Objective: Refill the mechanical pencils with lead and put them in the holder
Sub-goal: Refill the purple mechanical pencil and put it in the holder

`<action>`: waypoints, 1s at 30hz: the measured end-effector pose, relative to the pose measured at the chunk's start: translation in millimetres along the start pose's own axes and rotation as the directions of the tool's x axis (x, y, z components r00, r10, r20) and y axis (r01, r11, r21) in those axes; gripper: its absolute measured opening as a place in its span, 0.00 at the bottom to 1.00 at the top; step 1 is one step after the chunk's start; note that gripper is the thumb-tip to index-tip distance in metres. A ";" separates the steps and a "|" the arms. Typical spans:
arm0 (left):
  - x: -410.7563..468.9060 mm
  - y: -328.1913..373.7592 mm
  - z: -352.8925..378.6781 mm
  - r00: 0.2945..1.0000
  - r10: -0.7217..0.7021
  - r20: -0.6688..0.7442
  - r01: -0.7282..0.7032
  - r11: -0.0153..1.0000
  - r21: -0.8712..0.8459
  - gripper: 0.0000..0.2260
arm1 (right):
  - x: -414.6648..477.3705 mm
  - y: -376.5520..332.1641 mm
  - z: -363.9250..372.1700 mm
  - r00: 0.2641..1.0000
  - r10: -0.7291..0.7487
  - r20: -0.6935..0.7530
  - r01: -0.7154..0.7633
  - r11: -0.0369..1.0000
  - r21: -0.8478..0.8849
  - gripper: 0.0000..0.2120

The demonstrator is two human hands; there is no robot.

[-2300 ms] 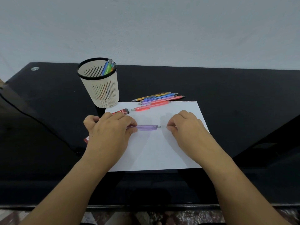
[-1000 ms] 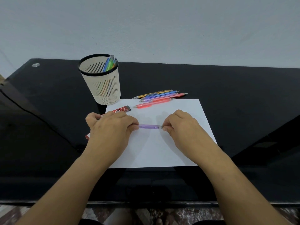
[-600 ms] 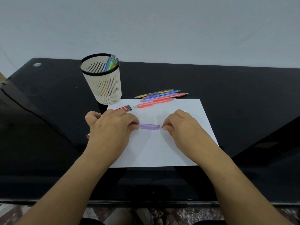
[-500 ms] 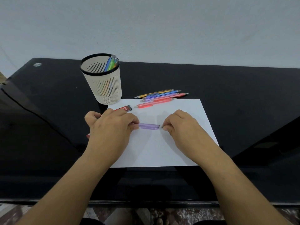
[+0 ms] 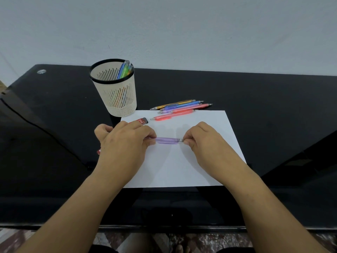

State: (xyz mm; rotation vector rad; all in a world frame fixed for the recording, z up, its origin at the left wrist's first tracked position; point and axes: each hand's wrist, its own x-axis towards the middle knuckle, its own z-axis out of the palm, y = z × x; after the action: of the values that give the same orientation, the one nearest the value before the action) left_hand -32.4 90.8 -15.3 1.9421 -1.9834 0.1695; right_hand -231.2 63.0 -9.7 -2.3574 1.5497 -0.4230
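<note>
- Head view, hands: your left hand (image 5: 125, 145) has its fingers curled round the left end of a purple mechanical pencil (image 5: 166, 140). Your right hand (image 5: 202, 143) pinches the small metal end at the pencil's right between thumb and fingertip. The pencil lies level, left to right, between the two hands. This probably steadies the barrel while the fine end is worked.
- Head view, whether lead is passing into the pencil: too small to tell. The step in hand appears to be the refill of this pencil, which is not yet in the holder.
- Head view, work surface: a white paper sheet (image 5: 182, 167) lies under both hands on the black glass desk (image 5: 255, 99). A pale ground likely makes thin dark lead easier to see and catch.
- Head view, supply: a red lead case (image 5: 142, 121) lies on the sheet's far left corner, just beyond your left hand, where a reach is short.
- Head view, waiting stock: a red mechanical pencil (image 5: 172, 116) lies along the sheet's far edge. Just beyond it a loose pencil group (image 5: 182, 105) of yellow, blue, purple and pink barrels lies on the desk. They sit apart from the holder, so they are presumably unfilled.
- Head view, destination: the cream slotted holder (image 5: 121, 110) with a black rim stands upright at far left, off the sheet. Blue and green stored pencils (image 5: 125, 71) lean against its right rim.
</note>
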 end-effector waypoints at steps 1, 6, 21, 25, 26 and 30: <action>-0.2 0.1 -0.3 1.000 -0.001 -0.003 0.001 1.000 -0.002 0.04 | -0.1 0.1 -0.1 1.000 -0.001 0.001 0.001 1.000 -0.001 0.08; 0.3 -0.5 -0.4 1.000 0.001 0.004 -0.001 1.000 -0.018 0.04 | -0.9 -0.5 -1.1 1.000 0.004 0.005 -0.004 1.000 0.012 0.07; -1.9 0.8 0.6 0.997 0.078 -0.014 -0.079 0.995 -0.060 0.04 | 0.3 -5.3 -6.7 0.998 0.039 0.055 -0.038 0.999 -0.017 0.09; -0.3 -1.2 1.3 0.998 0.053 -0.020 -0.054 0.997 -0.051 0.03 | -1.7 -3.8 -11.0 0.998 0.057 0.010 -0.058 0.998 0.023 0.15; -0.2 -1.6 1.4 0.999 0.048 -0.024 -0.049 0.998 -0.051 0.03 | -2.2 -2.6 -10.8 0.998 0.058 -0.003 -0.058 0.998 0.006 0.14; -1.3 -0.7 0.7 0.998 0.045 -0.033 -0.047 0.997 -0.063 0.03 | -2.0 -1.3 -8.7 0.999 0.018 -0.043 -0.021 0.999 -0.051 0.09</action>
State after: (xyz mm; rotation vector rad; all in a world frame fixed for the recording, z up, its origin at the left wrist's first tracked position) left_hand -31.8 91.8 -16.5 1.8444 -1.9896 0.1467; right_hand -234.3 64.6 -1.4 -2.3840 1.6195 -0.4364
